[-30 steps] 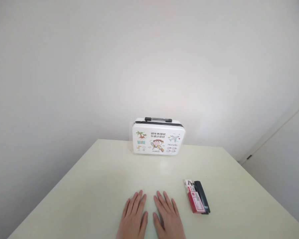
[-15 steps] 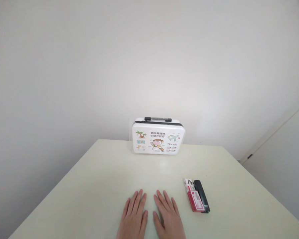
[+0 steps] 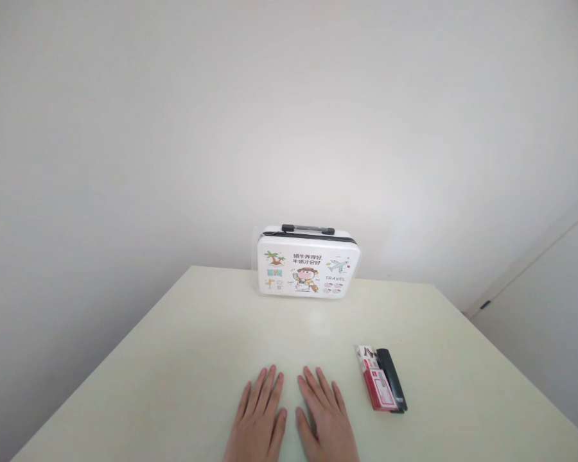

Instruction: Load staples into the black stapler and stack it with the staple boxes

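I've got the left hand (image 3: 257, 420) and right hand (image 3: 326, 420) flat, empty, fingers spread on the near table (image 3: 173, 359); red box (image 3: 376, 387) and black stapler (image 3: 392, 380) just right, a careless sweep could knock them off

Two hands lie flat on the table (image 3: 183, 359), side by side, fingers spread, holding nothing. The left hand (image 3: 257, 420) and the right hand (image 3: 325, 420) are at the near edge of the table. Just right of the right hand lies a red box (image 3: 376, 387), touching a black stapler (image 3: 392, 387). A little white suitcase (image 3: 308, 269) stands upright at the far edge of the table, by the wall (image 3: 289, 115).
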{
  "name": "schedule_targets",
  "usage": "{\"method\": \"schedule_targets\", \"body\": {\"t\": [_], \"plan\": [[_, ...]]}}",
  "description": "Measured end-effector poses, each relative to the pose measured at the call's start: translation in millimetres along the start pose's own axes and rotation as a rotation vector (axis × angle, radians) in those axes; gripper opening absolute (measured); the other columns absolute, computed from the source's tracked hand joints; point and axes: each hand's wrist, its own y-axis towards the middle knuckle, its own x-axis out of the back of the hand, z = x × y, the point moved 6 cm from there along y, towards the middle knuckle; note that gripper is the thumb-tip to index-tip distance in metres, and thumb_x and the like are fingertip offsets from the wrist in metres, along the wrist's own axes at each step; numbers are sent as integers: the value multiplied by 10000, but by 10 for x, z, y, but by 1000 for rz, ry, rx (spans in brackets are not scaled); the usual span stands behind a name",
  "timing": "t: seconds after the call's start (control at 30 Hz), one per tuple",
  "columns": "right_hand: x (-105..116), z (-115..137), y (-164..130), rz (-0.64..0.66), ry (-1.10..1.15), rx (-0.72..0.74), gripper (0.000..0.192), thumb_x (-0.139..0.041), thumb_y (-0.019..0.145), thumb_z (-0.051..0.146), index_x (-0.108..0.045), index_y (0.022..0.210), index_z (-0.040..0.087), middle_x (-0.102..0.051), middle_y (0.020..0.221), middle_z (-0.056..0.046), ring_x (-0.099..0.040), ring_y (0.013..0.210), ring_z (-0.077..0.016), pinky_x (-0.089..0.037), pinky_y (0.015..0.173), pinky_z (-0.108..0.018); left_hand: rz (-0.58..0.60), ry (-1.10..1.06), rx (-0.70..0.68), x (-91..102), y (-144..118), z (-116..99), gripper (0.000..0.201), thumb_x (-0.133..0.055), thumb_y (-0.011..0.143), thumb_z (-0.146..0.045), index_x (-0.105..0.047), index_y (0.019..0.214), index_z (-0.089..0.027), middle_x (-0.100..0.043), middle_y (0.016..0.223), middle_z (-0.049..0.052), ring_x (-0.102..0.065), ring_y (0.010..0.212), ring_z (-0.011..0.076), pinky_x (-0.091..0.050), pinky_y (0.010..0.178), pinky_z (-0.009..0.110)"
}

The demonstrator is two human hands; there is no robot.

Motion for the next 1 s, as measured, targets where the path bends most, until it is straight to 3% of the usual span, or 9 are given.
{"method": "schedule_targets", "body": {"t": [0.17, 0.37, 0.6, 1.0], "plan": [[29, 9, -2, 16, 21, -15, 616, -448, 1022, 378, -249, 1605, 366, -275, 1650, 39, -290, 1528, -308, -399, 1192, -602, 27, -35, -14, 10, -36, 13, 705, -439, 1034, -383, -131, 1641, -204, -375, 1632, 17, -389, 1492, 201, -402, 1152, 376], [24, 10, 13, 8, 37, -15, 620, -458, 1018, 360, -256, 1603, 365, -287, 1649, 33, -293, 1528, -310, -388, 1199, -599, 12, -52, -8, 8, -56, 19, 718, -465, 1027, -378, -141, 1639, -186, -379, 1631, 29, -389, 1494, 207, -411, 1154, 379], [8, 0, 9, -3, 28, -4, 616, -461, 1018, 377, -264, 1601, 363, -281, 1651, 34, -292, 1528, -310, -400, 1190, -605, 10, -55, -11, 13, -46, 17, 661, -474, 1026, -383, -233, 1624, -237, -377, 1635, 29, -399, 1489, 217, -401, 1166, 386], [4, 4, 13, 20, 11, -6, 618, -440, 1017, 358, -251, 1606, 358, -266, 1650, 43, -282, 1529, -317, -397, 1188, -628, 28, -90, 18, 85, -32, -2, 643, -454, 1037, -382, -229, 1625, -253, -371, 1640, 25, -397, 1490, 220, -394, 1177, 393]]}}
